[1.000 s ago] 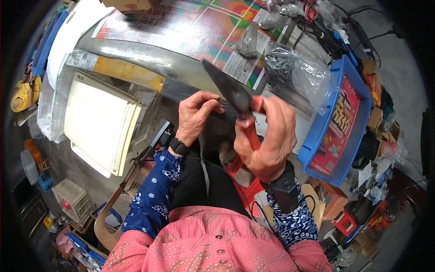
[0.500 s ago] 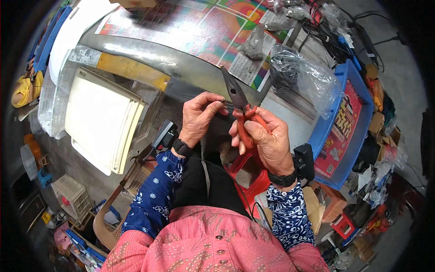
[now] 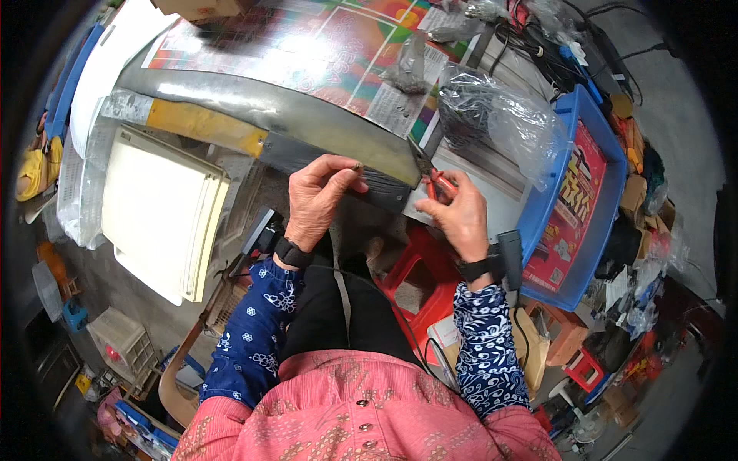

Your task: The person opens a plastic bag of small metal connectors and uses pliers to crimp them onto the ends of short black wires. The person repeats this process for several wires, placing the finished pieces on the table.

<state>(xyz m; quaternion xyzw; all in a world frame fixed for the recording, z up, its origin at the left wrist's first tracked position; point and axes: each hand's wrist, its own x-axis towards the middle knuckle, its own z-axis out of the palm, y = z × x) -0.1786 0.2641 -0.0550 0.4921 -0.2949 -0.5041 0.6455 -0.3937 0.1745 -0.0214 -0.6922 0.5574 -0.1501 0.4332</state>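
My left hand (image 3: 315, 201) has its thumb and forefinger pinched together on a small dark piece (image 3: 359, 167), too tiny to name, in front of the table's edge. In my right hand (image 3: 463, 221) are needle-nose pliers (image 3: 441, 183) with red handles and dark jaws. The jaws point away from me, over the corner of the table (image 3: 315, 115); whether they touch it I cannot tell. The fingers of my right hand cover part of the handles. The two hands are apart, with the small piece clear of the pliers.
Clear plastic bags (image 3: 500, 115) lie right of the table top, beside a blue tray (image 3: 592, 115) with a red printed sheet. Black cables (image 3: 530, 42) tangle behind. Cream panels (image 3: 157, 219) stand at the left. A red stool (image 3: 430, 284) is below my right hand.
The pliers have moved away from the left hand, farther out to the table's corner, and my right grip on the handles has changed. My left hand, still pinching the small piece, has shifted slightly left.
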